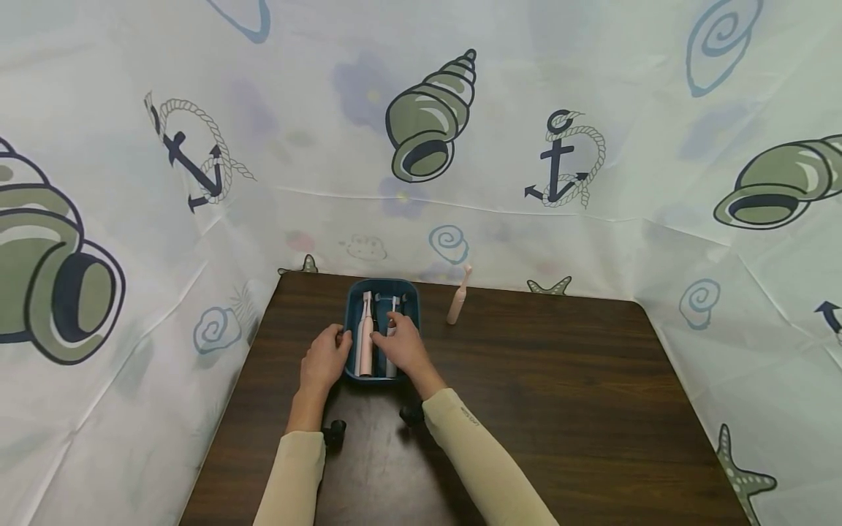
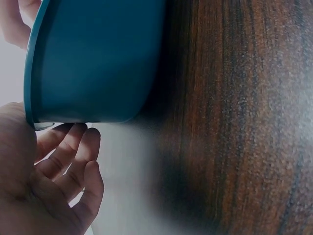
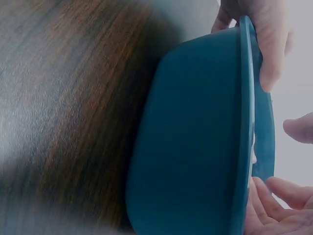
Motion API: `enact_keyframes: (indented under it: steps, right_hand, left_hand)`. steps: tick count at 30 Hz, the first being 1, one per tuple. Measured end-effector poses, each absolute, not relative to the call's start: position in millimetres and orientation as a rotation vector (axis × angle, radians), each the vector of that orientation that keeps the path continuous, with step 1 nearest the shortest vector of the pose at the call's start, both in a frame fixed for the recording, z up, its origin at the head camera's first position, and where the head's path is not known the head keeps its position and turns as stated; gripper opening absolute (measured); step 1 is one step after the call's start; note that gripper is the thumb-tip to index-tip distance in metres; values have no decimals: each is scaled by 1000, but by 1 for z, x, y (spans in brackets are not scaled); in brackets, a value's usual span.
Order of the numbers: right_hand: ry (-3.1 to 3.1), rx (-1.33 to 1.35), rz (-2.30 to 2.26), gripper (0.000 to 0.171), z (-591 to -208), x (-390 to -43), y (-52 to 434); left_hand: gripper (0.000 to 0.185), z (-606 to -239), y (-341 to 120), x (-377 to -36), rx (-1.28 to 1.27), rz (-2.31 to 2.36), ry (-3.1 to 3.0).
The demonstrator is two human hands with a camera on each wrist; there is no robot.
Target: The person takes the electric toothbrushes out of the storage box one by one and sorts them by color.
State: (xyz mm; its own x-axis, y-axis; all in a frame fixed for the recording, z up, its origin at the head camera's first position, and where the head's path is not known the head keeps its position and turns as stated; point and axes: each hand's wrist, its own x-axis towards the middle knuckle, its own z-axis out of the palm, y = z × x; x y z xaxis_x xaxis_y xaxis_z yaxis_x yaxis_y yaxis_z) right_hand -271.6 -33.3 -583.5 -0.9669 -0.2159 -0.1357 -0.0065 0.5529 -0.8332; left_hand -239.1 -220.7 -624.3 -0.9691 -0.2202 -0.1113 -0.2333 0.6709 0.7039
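Observation:
A blue plastic bin sits near the back left of the table. My left hand grips its left rim, the thumb over the inner side and the fingers along the outer wall. Inside lie a pink electric toothbrush and, to its right, a white toothbrush. My right hand reaches over the right rim into the bin, above the white toothbrush and partly covering it. In the right wrist view its thumb stands apart from the fingers, which dip below the rim.
Another pink electric toothbrush stands upright on the dark wooden table, right of the bin. A pale curtain printed with shells and anchors hangs around the table's back and sides. Black wrist cameras sit at both wrists.

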Motion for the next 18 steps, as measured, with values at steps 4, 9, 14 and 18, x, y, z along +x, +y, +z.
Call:
enact_keyframes:
  steps: [4, 9, 14, 18]
  right_hand:
    - [2556, -170, -1333, 66, -587, -271, -39]
    - [2546, -165, -1323, 66, -592, -270, -44]
    - [2545, -153, -1302, 66, -592, -266, -48]
    - [2557, -135, -1292, 64, -588, -264, -52]
  left_hand:
    - [46, -624, -221, -238, -379, 1202, 2851]
    - [46, -624, -221, -238, -386, 1213, 2848]
    - [47, -625, -221, -237, -397, 1227, 2836]
    - [47, -626, -221, -237, -398, 1246, 2834]
